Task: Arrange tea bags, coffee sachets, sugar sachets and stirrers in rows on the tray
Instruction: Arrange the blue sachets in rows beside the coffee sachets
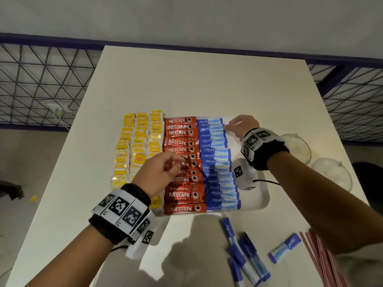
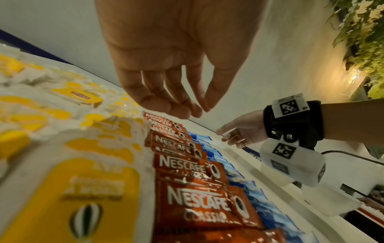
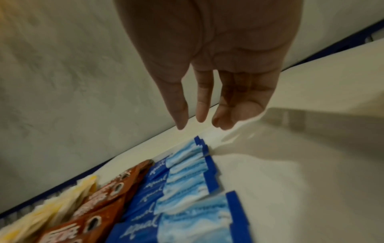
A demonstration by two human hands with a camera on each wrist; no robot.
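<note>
Tray [image 1: 261, 200]: white, on the table [image 1: 186, 83]; rows of yellow tea bags [image 1: 135, 146], red coffee sachets [image 1: 182, 162], blue sugar sachets [image 1: 215, 162].
Left hand [image 1: 159, 170]: above the coffee row, grip loose, holding nothing.
Right hand [image 1: 241, 125]: grip relaxed, fingers extended, at the sugar row's far end.
Stirrers [image 1: 323, 264]: on the table, off the tray.

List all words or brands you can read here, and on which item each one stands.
"NESCAFE CLASSIC": red coffee sachets
"equal": blue sugar sachets
"RELAX": tags of two yellow tea bags
Other tea bag print: too blurred to read.
Square black-and-white code markers, no words: both wristbands.
</note>
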